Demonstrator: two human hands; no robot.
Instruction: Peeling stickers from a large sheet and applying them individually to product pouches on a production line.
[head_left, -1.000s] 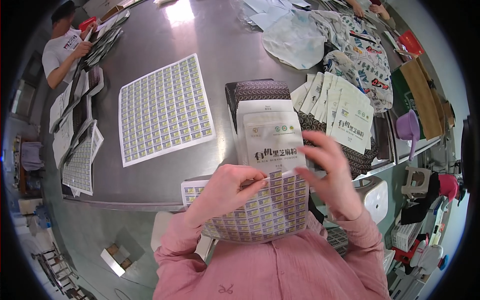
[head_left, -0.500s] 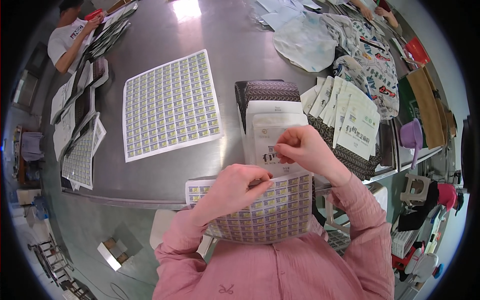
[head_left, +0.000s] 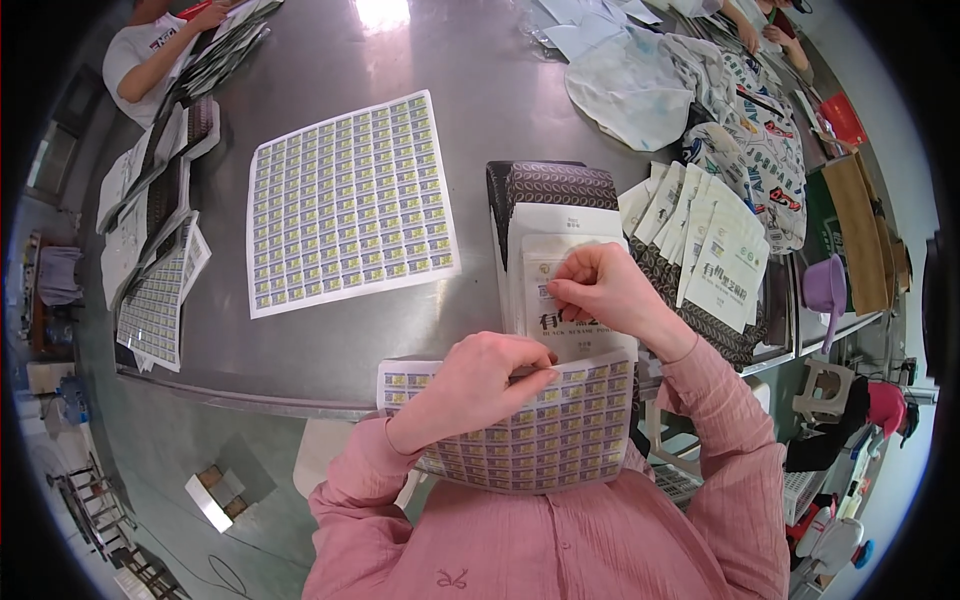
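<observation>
My left hand (head_left: 485,385) is closed on the upper edge of a white sheet (head_left: 585,420) covered in small purple-and-yellow stickers; the sheet droops over the table edge toward my lap. Above it lies a stack of white printed pouches (head_left: 570,340), with dark patterned bags (head_left: 560,185) under them. My right hand (head_left: 605,285) rests over the top pouch, fingers pinched on a small sticker (head_left: 550,289) against its surface. Left of the stack, another large sticker sheet (head_left: 350,205) lies flat. Right of it, white pouches (head_left: 725,265) fan out over dark bags.
The steel table (head_left: 300,365) holds piled pouches (head_left: 150,190) at left and cloths (head_left: 625,90) at upper right. Co-workers (head_left: 140,75) appear at upper left and upper right. A purple scoop (head_left: 822,290), stools (head_left: 820,390) and a carton (head_left: 212,490) sit around the edges.
My right hand has moved from the sheet's top edge up and left onto the top pouch, fingers now pinched. My left hand stays on the sheet. The view has shifted slightly.
</observation>
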